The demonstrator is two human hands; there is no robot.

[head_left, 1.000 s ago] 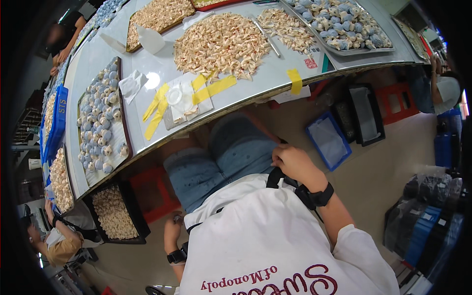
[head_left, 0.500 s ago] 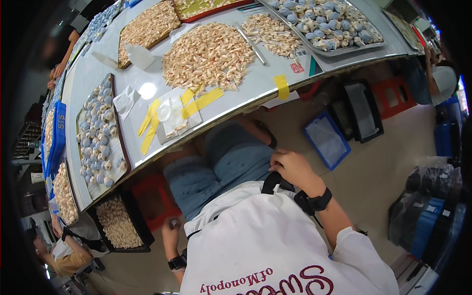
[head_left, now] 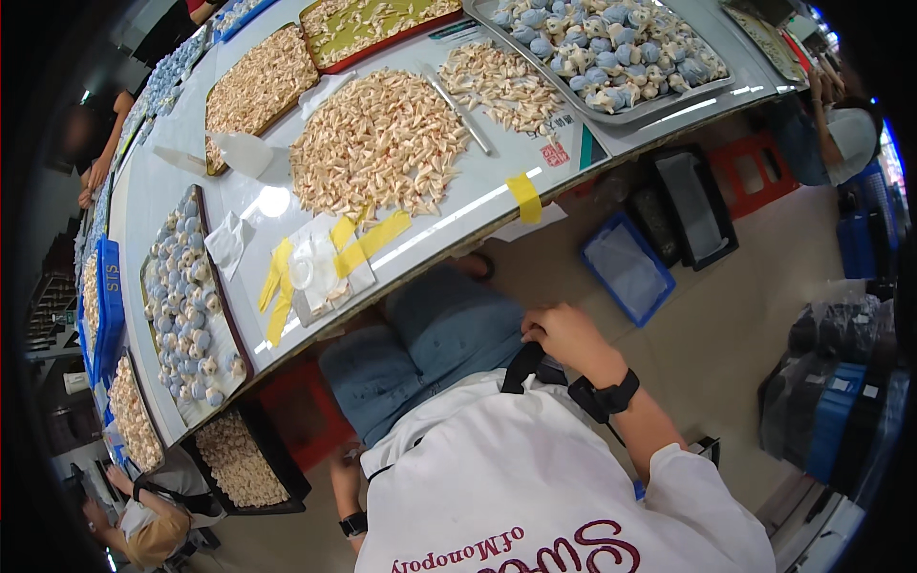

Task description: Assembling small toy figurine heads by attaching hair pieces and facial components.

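My right hand [head_left: 565, 332] is beside my right hip, its fingers curled next to a black strap [head_left: 522, 367]. Whatever those fingers hold is hidden. Lower down on the other side, my left hand [head_left: 348, 460] hangs by my left hip, partly covered by my white shirt [head_left: 497, 477]. Its fingers look bent around something small that I cannot make out. Both hands are below the table [head_left: 449, 229]. On the tabletop in front of me lies a large pile of small beige pointed pieces [head_left: 373, 143], with a smaller pile [head_left: 497, 86] to its right.
A thin metal rod [head_left: 463, 119] lies between the piles. Trays of blue-and-cream lumps stand at left [head_left: 227, 358] and far right [head_left: 621, 116]. Yellow tape [head_left: 524, 198] marks the table edge. Blue [head_left: 659, 307] and black crates [head_left: 712, 250] sit on the floor. Other people work at both sides.
My view has shifted, so the tabletop things sit farther left and slightly lower. My left hand has drawn in against my shirt and is more covered. My right hand stays by the strap.
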